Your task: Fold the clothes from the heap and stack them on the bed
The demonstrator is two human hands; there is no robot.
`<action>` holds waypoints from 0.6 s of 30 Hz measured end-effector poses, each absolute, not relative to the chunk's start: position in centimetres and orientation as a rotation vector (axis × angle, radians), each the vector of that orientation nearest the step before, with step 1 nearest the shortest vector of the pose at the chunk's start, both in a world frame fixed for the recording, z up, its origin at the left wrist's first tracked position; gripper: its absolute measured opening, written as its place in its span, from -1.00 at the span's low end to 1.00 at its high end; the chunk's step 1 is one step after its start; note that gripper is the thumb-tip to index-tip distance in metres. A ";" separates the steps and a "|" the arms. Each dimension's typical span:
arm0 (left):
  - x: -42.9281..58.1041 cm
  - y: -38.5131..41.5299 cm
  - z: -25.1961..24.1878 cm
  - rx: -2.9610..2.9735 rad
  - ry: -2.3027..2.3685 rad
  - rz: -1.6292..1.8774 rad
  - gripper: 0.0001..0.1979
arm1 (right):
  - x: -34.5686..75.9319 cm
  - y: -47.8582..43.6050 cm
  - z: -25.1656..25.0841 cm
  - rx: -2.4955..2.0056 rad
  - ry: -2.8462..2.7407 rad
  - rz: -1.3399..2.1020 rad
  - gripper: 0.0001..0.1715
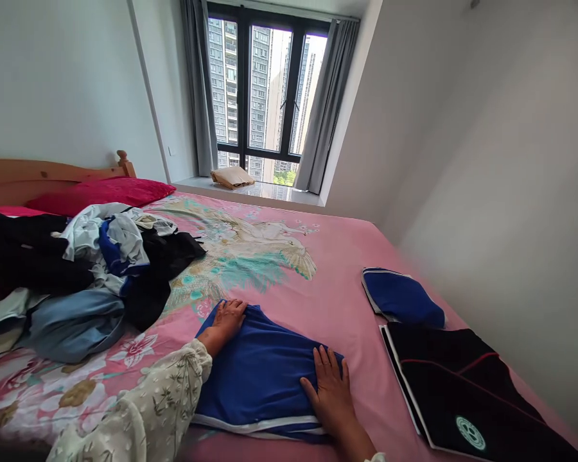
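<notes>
A blue garment (pixel 264 366) with white trim along its near edge lies spread on the pink bed, directly in front of me. My left hand (pixel 227 319) rests on its far left corner, fingers stretched out over the cloth. Flat on the right side of the same garment lies my right hand (pixel 331 388), with its fingers spread. Neither hand grips the cloth. Slight wrinkles run across the garment between the two hands. Which kind of garment it is, I cannot tell.
A heap of mixed clothes (pixel 115 250) covers the bed's left side. At the right lie a folded blue garment (pixel 402 298) and a folded black garment (pixel 455 378) with a round white emblem. Red pillows (pixel 120 192) sit by the wooden headboard (pixel 52 170). A beige folded item (pixel 232 177) is on the windowsill.
</notes>
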State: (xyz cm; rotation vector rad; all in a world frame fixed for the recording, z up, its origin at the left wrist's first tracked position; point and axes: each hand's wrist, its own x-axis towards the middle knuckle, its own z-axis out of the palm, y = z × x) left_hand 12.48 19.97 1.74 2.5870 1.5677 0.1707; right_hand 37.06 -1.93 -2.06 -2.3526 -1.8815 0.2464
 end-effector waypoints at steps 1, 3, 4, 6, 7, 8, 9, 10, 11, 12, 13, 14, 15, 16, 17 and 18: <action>12.5 20.3 1.8 2.578 1.572 0.166 -0.64 | 37.1 -2.0 -2.0 -2.345 -1.880 0.250 -0.08; 12.9 21.2 1.9 2.567 1.568 0.155 -0.71 | 37.1 -2.0 -1.9 -2.325 -1.879 0.248 -0.08; 13.1 21.6 2.0 2.560 1.572 0.151 -0.73 | 37.2 -2.0 -1.9 -2.316 -1.878 0.249 -0.08; 13.7 22.2 1.9 2.540 1.608 0.156 -0.73 | 37.4 -2.0 -2.0 -2.302 -1.874 0.255 -0.08; 14.0 22.4 1.8 2.528 1.634 0.165 -0.73 | 37.4 -2.0 -2.1 -2.297 -1.871 0.261 -0.08; 14.3 22.5 1.7 2.514 1.661 0.179 -0.73 | 37.5 -2.0 -2.2 -2.293 -1.869 0.264 -0.08; 14.6 22.5 1.6 2.500 1.687 0.200 -0.74 | 37.5 -1.9 -2.2 -2.290 -1.868 0.264 -0.08; 14.8 22.3 1.5 2.489 1.710 0.227 -0.74 | 37.5 -1.9 -2.3 -2.289 -1.867 0.263 -0.08; 15.0 22.1 1.5 2.480 1.726 0.258 -0.74 | 37.5 -1.9 -2.3 -2.290 -1.866 0.262 -0.08; 15.1 21.8 1.4 2.478 1.728 0.290 -0.72 | 37.4 -1.9 -2.3 -2.292 -1.867 0.263 -0.08; 15.1 21.4 1.5 2.488 1.705 0.317 -0.69 | 37.4 -1.9 -2.3 -2.295 -1.866 0.265 -0.08; 15.1 21.0 1.5 2.509 1.651 0.332 -0.67 | 37.4 -1.9 -2.3 -2.300 -1.863 0.265 -0.09; 14.9 20.5 1.5 2.536 1.569 0.331 -0.65 | 37.4 -2.0 -2.3 -2.306 -1.861 0.267 -0.09; 14.7 20.0 1.5 2.563 1.471 0.316 -0.65 | 37.4 -2.1 -2.1 -2.313 -1.859 0.266 -0.10; 14.4 19.4 1.4 2.583 1.373 0.293 -0.65 | 37.5 -2.1 -2.0 -2.319 -1.858 0.265 -0.11; 14.1 18.9 1.3 2.593 1.292 0.268 -0.64 | 37.5 -2.2 -1.7 -2.325 -1.860 0.266 -0.13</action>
